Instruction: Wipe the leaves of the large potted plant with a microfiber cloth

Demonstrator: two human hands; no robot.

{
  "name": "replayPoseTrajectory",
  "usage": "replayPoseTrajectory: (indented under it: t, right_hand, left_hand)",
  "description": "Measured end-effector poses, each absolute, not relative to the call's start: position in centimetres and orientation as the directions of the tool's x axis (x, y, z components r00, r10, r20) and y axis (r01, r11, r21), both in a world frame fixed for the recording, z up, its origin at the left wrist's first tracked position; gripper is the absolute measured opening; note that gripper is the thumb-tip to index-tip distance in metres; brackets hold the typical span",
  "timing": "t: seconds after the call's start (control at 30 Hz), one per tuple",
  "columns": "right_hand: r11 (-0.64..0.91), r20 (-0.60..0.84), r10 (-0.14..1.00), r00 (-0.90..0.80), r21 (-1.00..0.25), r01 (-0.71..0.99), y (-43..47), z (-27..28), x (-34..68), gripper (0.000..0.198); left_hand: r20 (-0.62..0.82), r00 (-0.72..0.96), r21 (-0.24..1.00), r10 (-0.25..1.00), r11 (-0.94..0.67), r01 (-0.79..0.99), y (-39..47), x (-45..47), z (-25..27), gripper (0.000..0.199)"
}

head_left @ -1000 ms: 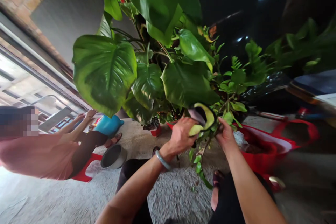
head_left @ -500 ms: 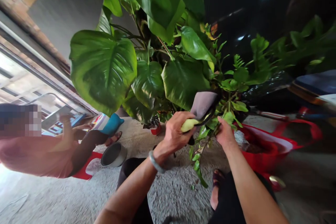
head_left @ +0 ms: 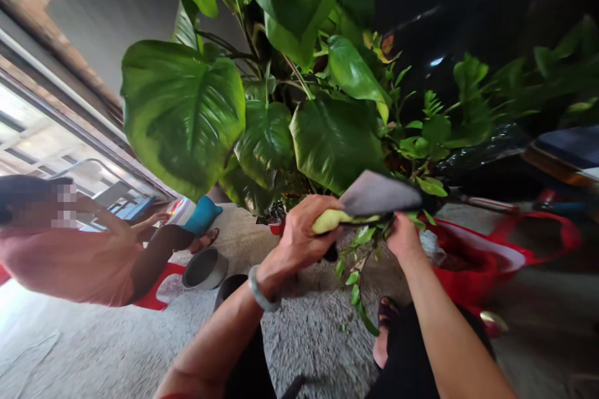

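Observation:
My left hand (head_left: 306, 224) is closed around a flat grey piece with a black edge and a yellow-green part (head_left: 381, 193); whether it is a cloth or a tool I cannot tell. Its grey end reaches across to my right hand (head_left: 402, 237). The right fingers are pinched at a thin leafy stem (head_left: 365, 262) that hangs toward the floor, their tips partly hidden by the grey piece. Just beyond both hands stands a big potted plant with broad green leaves (head_left: 187, 112). Smaller-leaved greenery (head_left: 435, 131) grows to its right.
A red bag (head_left: 461, 287) sits right of my right arm. On the left a person (head_left: 88, 262) sits on a red stool (head_left: 161, 287), near a grey pot (head_left: 206, 268) and a teal cushion (head_left: 203, 215). My feet rest on rough concrete (head_left: 318, 336).
The grey end of the piece in my left hand has swung right and down over the right fingertips. My left hand has shifted slightly left; the right still pinches at the stem.

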State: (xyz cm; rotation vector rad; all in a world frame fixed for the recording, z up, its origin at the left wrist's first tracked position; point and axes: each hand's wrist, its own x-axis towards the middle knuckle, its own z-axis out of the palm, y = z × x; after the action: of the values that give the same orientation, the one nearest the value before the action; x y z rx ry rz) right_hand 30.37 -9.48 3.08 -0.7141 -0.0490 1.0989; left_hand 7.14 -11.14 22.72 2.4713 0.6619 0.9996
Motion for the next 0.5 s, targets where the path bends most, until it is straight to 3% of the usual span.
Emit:
replayPoseTrajectory:
  t: [0.07,0.1,0.23,0.3,0.4,0.5]
  right_hand:
    - [0.265,-0.327,0.815,0.478,-0.524,-0.810,-9.7,3.8,30.1,0.012]
    - [0.273,-0.332,0.811,0.481,-0.512,-0.814,-9.8,4.1,30.0,0.013]
    - [0.195,-0.332,0.857,0.395,-0.500,-0.844,-10.1,4.8,29.6,0.014]
    - [0.179,-0.351,0.851,0.390,-0.504,-0.845,-10.0,4.6,29.6,0.017]
    - [0.228,-0.378,0.804,0.459,-0.516,-0.825,-9.7,4.0,30.0,0.020]
    - [0.251,-0.368,0.793,0.485,-0.529,-0.811,-9.4,3.5,30.1,0.015]
  left_hand:
    - [0.555,0.633,0.446,0.540,-0.835,0.322,-10.3,9.7,20.9,0.020]
    - [0.493,0.682,0.418,0.540,-0.835,0.358,-10.0,10.5,19.4,0.019]
    - [-0.016,0.881,0.396,0.472,-0.806,0.439,-10.8,9.1,14.8,0.021]
    - [-0.109,0.914,0.494,0.391,-0.777,0.391,-11.9,6.4,15.7,0.017]
    - [0.041,0.909,0.605,0.415,-0.734,0.307,-13.4,3.2,21.3,0.017]
    - [0.450,0.759,0.517,0.470,-0.830,0.208,-13.9,4.0,26.9,0.015]
